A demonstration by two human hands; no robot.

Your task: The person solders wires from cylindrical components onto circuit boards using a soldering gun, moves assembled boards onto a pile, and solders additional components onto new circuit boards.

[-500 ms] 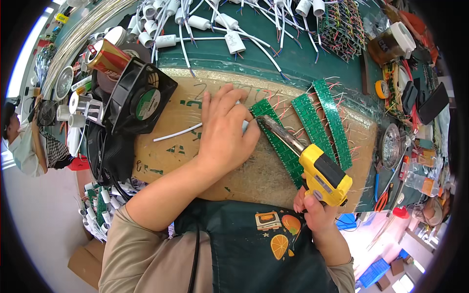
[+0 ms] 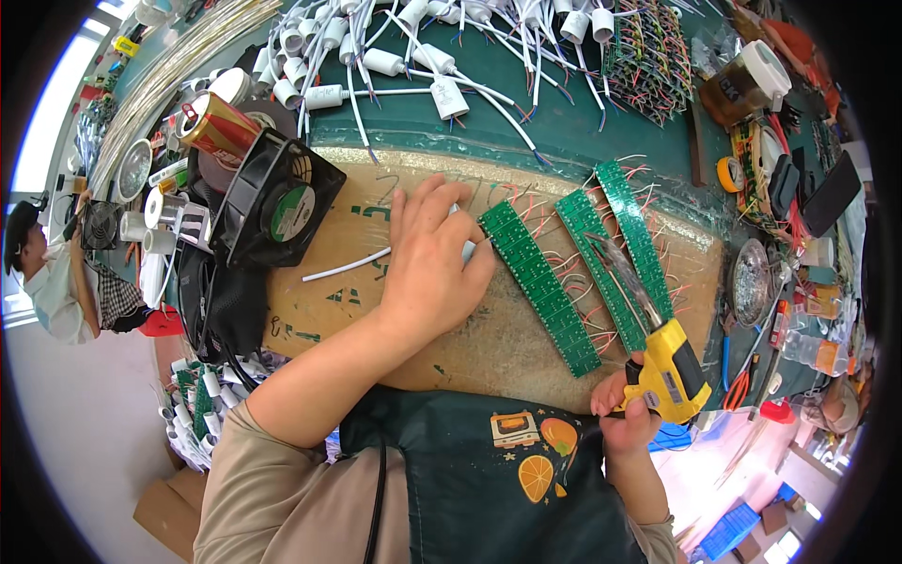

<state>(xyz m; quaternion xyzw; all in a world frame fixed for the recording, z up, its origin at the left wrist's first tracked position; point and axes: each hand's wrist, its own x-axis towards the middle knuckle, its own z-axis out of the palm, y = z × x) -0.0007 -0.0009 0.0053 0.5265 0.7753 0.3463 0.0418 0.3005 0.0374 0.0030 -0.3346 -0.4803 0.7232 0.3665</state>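
My left hand [image 2: 427, 258] curls over a white cylindrical part [image 2: 468, 250] with a white cable [image 2: 348, 265] trailing out to the left; the fingers hide most of the part. Just right of these fingertips lies a green circuit board strip [image 2: 540, 291]. In my right hand [image 2: 626, 414] is a yellow and black soldering gun [image 2: 669, 378], its metal nozzle pointing up and left over the middle board strip [image 2: 575, 218]. Whether the tip touches that board, I cannot tell. A third board strip [image 2: 625, 209] lies on the right. Thin red and white wires stick out of the boards.
Under the work is a brown board [image 2: 423, 362] on a green table [image 2: 526, 56]. A black fan [image 2: 282, 202] with a drink can [image 2: 221, 132] behind it stands left. White cabled cylinders [image 2: 449, 99] pile up at the back. A lidded jar [image 2: 742, 85] stands far right.
The soldering gun has moved right, its tip leaving the left board strip's upper end for the middle strip. My left hand stays nearly in place on the white part.
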